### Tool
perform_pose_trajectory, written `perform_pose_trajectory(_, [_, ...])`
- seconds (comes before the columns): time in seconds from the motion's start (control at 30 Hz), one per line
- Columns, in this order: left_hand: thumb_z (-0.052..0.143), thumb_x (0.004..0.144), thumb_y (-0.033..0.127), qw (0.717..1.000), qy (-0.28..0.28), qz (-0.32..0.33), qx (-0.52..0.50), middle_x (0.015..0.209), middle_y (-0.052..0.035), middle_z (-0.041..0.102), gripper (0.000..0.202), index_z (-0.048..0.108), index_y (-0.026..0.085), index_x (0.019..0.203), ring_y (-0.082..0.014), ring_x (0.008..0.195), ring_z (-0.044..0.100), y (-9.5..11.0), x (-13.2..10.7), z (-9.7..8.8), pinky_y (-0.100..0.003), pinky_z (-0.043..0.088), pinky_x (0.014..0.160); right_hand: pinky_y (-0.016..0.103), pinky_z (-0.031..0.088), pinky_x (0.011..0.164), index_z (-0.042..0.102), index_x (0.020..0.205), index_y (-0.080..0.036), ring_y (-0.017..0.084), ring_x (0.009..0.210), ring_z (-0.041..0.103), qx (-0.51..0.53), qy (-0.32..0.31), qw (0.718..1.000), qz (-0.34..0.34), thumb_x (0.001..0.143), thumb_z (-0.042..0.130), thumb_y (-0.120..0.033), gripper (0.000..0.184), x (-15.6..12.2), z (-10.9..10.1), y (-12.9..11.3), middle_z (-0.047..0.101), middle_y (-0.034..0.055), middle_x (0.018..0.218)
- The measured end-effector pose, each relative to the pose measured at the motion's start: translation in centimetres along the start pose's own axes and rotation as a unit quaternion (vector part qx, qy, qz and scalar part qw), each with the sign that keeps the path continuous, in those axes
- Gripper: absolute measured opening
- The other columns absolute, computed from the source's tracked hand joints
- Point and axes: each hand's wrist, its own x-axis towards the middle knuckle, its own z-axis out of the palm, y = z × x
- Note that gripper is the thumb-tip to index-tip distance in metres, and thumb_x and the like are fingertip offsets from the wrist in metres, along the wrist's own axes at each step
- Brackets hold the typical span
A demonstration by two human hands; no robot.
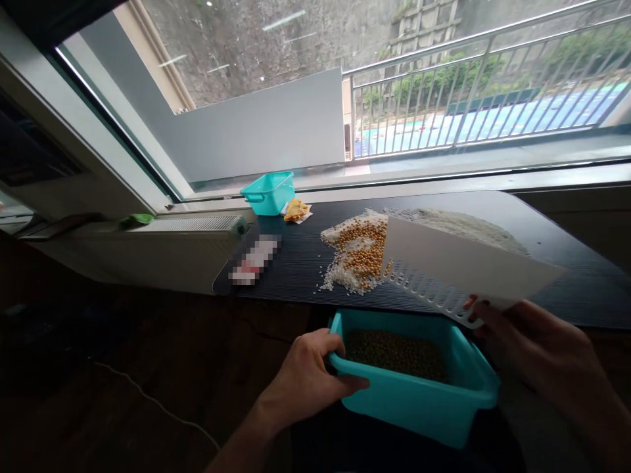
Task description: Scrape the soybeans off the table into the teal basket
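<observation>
Two apt holds: your left hand (310, 371) grasps the bin (419, 404), probably weighty, by its nine-o'clock rim; right hand (539, 341), the slotted sheet (458, 259), seemingly light, at five o'clock.

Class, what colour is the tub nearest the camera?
The tub is turquoise, seen best in the head view.

The teal bin (409, 407), rectangular with rounded corners and a projecting lip, was positioned open side up just beside the front edge of the dark tabletop (290, 263). A layer of round, dark beans (394, 355) covered its interior floor. The white panel (458, 259), a thin sheet with oblong slots along its lower edge, was held tilted above the tabletop. At its left end lay golden beans (367, 240), mixed with white grains (342, 279) in a loose, flat heap; contact could not be confirmed from where I stood.
</observation>
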Motion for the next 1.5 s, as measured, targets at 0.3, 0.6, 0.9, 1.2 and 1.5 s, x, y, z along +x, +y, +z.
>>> perform_pose_trajectory(0.3, [0.092,0.065,0.021,1.000,0.004,-0.013,0.007,0.071,0.0065,0.051,0.039,0.053,0.020,0.064,-0.0119,0.067,0.048,-0.4,-0.3,-0.4,-0.026,0.032,0.061,0.036,0.060,0.065,0.084,0.093,-0.028,0.024,0.064,0.071,0.091,-0.121,0.988,0.002,0.074,0.084,-0.067,0.044,1.9,1.6,0.1,0.072,-0.0006,0.064])
perform_pose_trajectory(0.6, [0.092,0.066,0.021,1.000,0.005,-0.018,0.018,0.072,0.0064,0.051,0.039,0.053,0.020,0.064,-0.0127,0.068,0.048,-0.3,-0.3,-0.7,-0.027,0.033,0.062,0.037,0.058,0.062,0.079,0.078,-0.025,0.022,0.059,0.067,0.076,-0.107,0.991,-0.006,0.064,0.083,-0.084,0.061,1.7,1.3,-1.8,0.070,0.0027,0.061])
perform_pose_trajectory(0.9, [0.092,0.066,0.022,1.000,0.013,-0.009,0.027,0.072,0.0062,0.052,0.036,0.056,0.020,0.065,-0.0130,0.068,0.049,-0.8,-0.3,-0.5,-0.027,0.032,0.063,0.034,0.052,0.058,0.075,0.075,-0.025,0.018,0.056,0.063,0.080,-0.120,0.989,-0.030,0.068,0.078,-0.088,0.063,2.9,2.9,-2.1,0.072,0.0017,0.066])
perform_pose_trajectory(1.2, [0.092,0.066,0.020,1.000,0.013,-0.009,0.019,0.071,0.0064,0.052,0.038,0.054,0.020,0.064,-0.0124,0.067,0.048,-0.6,-0.4,-0.6,-0.027,0.032,0.062,0.033,0.049,0.057,0.079,0.072,-0.024,0.019,0.059,0.061,0.095,-0.108,0.989,0.016,0.056,0.084,-0.090,0.068,2.3,1.3,-1.7,0.073,0.0037,0.067])
perform_pose_trajectory(1.5, [0.092,0.066,0.020,1.000,0.016,-0.008,0.012,0.071,0.0062,0.054,0.038,0.054,0.020,0.064,-0.0126,0.068,0.049,-0.5,-0.3,-0.7,-0.027,0.033,0.062,0.032,0.049,0.054,0.081,0.072,-0.023,0.019,0.057,0.059,0.090,-0.120,0.988,0.038,0.047,0.087,-0.090,0.072,1.5,0.6,-2.0,0.072,0.0042,0.064])
